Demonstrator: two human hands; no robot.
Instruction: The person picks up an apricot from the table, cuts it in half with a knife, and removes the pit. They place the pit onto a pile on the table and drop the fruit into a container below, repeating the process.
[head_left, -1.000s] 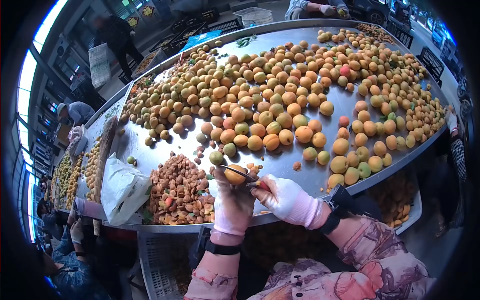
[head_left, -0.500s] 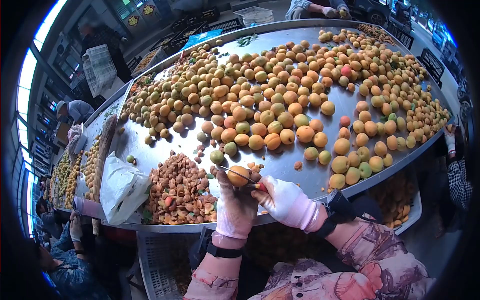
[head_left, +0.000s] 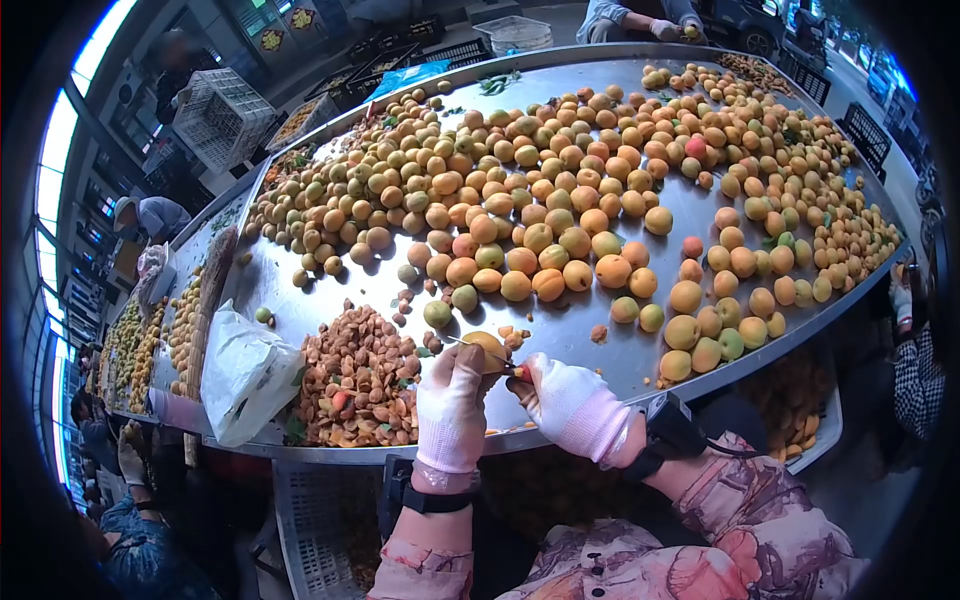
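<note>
My left hand (head_left: 451, 412), in a white glove, is closed around a yellow-orange apricot (head_left: 484, 346) above the table's near edge. Gripped in my gloved right hand (head_left: 577, 402) is a small knife (head_left: 521, 373) with a red handle. Its thin blade lies against the apricot; how deep it cuts is hidden. To the left of my hands is a heap of brown apricot pits (head_left: 360, 385). Just beyond the fruit in my hand sits a greenish apricot (head_left: 437, 314), with many loose apricots (head_left: 550, 255) spread farther over the table.
The metal table (head_left: 560, 345) has a raised rim. A white plastic bag (head_left: 243, 375) lies left of the pits. Below the edge stand a white crate (head_left: 310, 520) and a bin of apricot halves (head_left: 795, 420). Co-workers stand around; one holds a white crate (head_left: 222, 120).
My left hand has turned more upright, its fingers now wrapped further around the apricot. The knife stays against the fruit. At the back left, a person's white crate has tipped and swung right.
</note>
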